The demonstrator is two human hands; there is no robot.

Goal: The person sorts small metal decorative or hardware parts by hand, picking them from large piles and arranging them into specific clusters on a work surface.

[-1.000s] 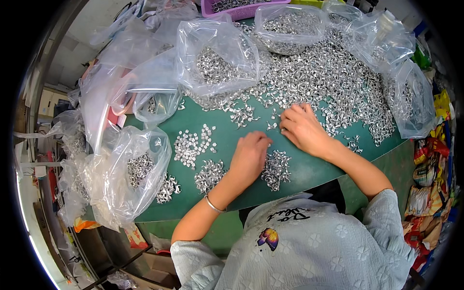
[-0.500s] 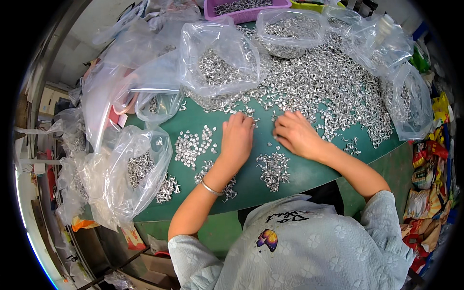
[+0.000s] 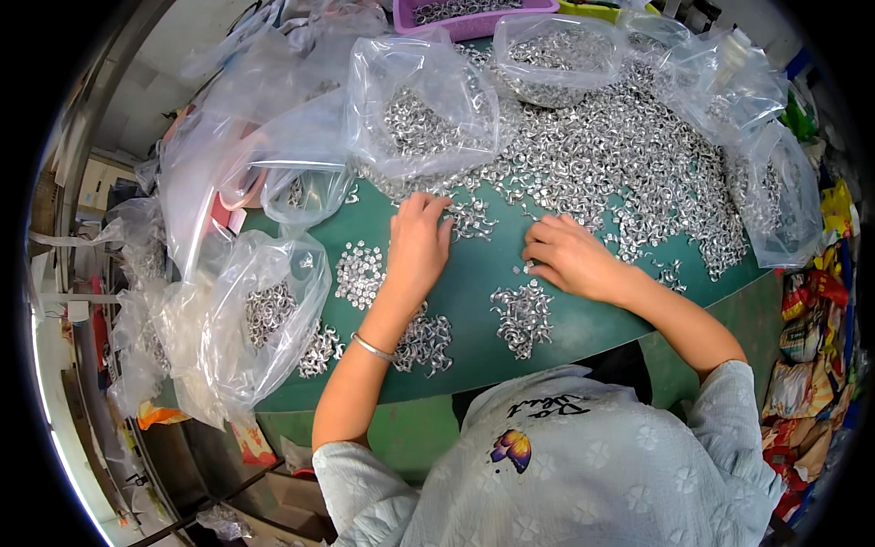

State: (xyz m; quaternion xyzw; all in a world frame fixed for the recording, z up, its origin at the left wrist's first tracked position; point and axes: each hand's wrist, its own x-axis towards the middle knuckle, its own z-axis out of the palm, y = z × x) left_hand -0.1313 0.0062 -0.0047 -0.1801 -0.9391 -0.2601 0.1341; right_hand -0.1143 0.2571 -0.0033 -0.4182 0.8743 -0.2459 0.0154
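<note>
Small silvery curved metal pieces lie heaped on the green table (image 3: 474, 310). My left hand (image 3: 419, 242) is at the near edge of the large heap (image 3: 629, 137), beside a small cluster of pieces (image 3: 471, 219). Its thumb stands apart from the bent fingers, and no piece shows between them. My right hand (image 3: 570, 258) rests farther right with its fingers curled in. Whatever they hold is hidden, though tiny bits lie by the thumb. Between my forearms sits a small pile of curved pieces (image 3: 522, 319). Left of my left forearm is a group of small roundish pieces (image 3: 361, 273).
Clear plastic bags of metal pieces stand at the back (image 3: 421, 118), at the right end (image 3: 775, 196) and at the left (image 3: 273, 314). A purple basket (image 3: 465, 23) is at the far edge. Colourful packages (image 3: 797, 383) lie beyond the table on the right.
My left hand has shifted left and slightly away, uncovering the cluster beside it and more of the pile by my forearm. The right hand stays nearly in place, fingers more curled. The view shifted slightly.
</note>
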